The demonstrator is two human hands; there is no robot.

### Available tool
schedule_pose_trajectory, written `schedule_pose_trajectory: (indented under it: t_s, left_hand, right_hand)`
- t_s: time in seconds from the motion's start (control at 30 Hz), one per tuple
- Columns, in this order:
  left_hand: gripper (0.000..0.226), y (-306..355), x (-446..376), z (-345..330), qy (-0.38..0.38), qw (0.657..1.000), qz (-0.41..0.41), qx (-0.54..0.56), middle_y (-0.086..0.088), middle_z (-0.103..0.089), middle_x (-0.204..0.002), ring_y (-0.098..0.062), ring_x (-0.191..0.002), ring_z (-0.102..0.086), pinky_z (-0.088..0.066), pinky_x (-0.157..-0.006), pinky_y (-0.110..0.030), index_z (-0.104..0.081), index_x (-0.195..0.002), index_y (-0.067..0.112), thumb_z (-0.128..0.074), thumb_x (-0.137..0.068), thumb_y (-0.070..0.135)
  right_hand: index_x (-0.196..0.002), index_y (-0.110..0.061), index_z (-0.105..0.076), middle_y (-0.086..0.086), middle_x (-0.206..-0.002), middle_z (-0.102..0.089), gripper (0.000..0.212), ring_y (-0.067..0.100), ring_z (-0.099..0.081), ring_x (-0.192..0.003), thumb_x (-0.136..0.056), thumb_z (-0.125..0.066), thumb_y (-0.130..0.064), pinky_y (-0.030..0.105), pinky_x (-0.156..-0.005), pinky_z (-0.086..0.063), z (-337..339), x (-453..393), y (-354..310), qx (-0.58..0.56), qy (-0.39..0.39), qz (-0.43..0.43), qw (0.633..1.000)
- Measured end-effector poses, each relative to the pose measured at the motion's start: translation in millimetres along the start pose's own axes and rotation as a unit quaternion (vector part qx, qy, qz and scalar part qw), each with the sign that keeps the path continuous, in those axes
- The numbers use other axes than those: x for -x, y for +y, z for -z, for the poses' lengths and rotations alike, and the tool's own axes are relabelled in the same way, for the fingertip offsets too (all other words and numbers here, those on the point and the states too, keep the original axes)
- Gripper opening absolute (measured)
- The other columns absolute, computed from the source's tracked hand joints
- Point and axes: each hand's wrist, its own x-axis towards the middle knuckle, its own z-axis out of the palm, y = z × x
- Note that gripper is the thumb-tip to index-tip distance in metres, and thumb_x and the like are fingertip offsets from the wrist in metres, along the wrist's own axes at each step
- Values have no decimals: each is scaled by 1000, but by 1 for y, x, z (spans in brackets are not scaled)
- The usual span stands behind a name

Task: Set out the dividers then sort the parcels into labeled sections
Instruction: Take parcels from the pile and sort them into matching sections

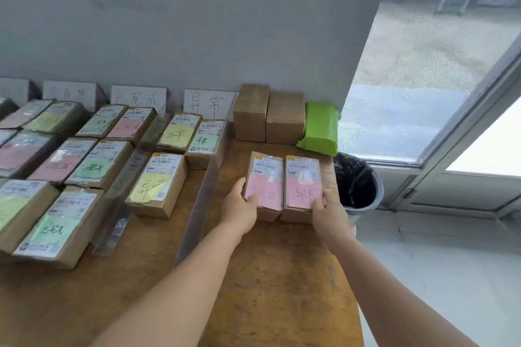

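We see the left hand grasping one pink-labelled parcel | right hand grasping the second pink-labelled parcel | both parcels touching, on the wooden table, right of the clear divider.

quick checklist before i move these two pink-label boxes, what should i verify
1. Left hand grips the left pink-labelled cardboard parcel: ok.
2. Right hand grips the right pink-labelled cardboard parcel: ok.
3. Right parcel's handwriting matches the white standing sign card of the neighbouring section: ok.
4. Left parcel's handwriting legible: cannot tell, too faint.
5. Clear plastic divider strip stands between the parcels and that section: ok.
6. Bare space on the wooden table in that section, in front of the yellow-labelled parcel: ok.
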Motion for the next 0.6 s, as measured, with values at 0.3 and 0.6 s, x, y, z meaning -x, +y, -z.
schedule_pose_trajectory:
  t_s: [0.3, 0.6]
  left_hand:
    - [46, 26, 13, 29, 72, 991, -54, 95, 6, -51, -137, -11, -116, -51, -40, -67, -12, -37, -142, 34, -51, -99, 31]
    - [37, 34, 29, 93, 137, 967, -103, 189, 9, -56, -126, -10, -114, -52, -44, -82, -22, -49, -129, 35, -60, -94, 31]
  right_hand:
    - [-142, -42, -36, -14, -132, -55, 51, 14, -55, -116, -93, -47, -35, 47, -100, -47, 6, 7, -33, -163, 2, 44, 986]
    - [-130, -35, -53, -3, -116, -66, 40, 15, -63, -104, -94, -57, -19, 38, -93, -51, -1, 38, -90, -283, -6, 124, 951]
